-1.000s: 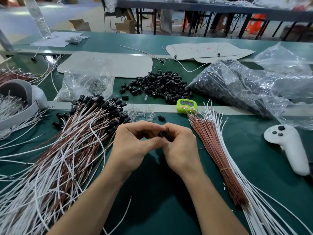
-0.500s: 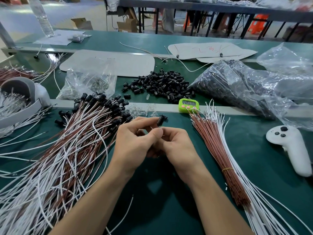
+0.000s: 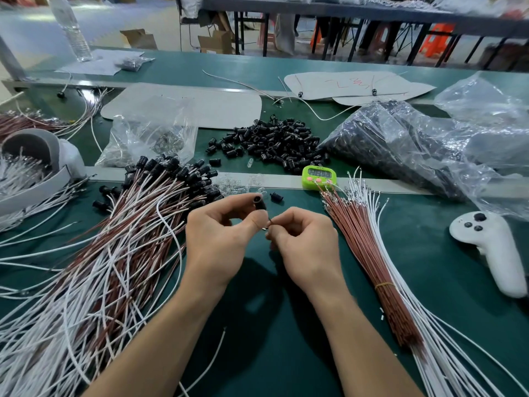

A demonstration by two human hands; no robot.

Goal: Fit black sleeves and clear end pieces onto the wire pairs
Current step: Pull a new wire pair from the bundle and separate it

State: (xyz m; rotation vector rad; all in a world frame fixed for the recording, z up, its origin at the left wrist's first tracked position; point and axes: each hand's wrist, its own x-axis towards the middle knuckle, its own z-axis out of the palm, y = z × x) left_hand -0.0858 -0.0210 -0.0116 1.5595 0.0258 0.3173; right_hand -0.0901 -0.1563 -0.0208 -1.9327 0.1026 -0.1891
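My left hand [image 3: 217, 242] pinches a black sleeve [image 3: 259, 202] between thumb and forefinger, its open end up. My right hand [image 3: 305, 247] pinches the metal-tipped ends of a wire pair [image 3: 268, 224] just below the sleeve; the rest of that wire is hidden under my hands. A heap of finished brown and white wires with black sleeves [image 3: 160, 179] lies to the left. A bundle of bare brown and white wires [image 3: 369, 242] lies to the right. Loose black sleeves [image 3: 272, 143] are piled at the back, and small clear end pieces [image 3: 237, 184] lie beyond my hands.
A green timer [image 3: 318, 177] sits on the rail behind my hands, a single black sleeve [image 3: 277, 197] beside it. A white controller [image 3: 495, 247] lies at the right. Plastic bags of parts [image 3: 415, 147] fill the back right; another bag [image 3: 148, 138] and a grey headset [image 3: 34, 159] are left.
My hands have drawn slightly apart. The sleeve has gone from between both hands into my left fingers alone and risen, and the wire ends now show at my right fingertips.
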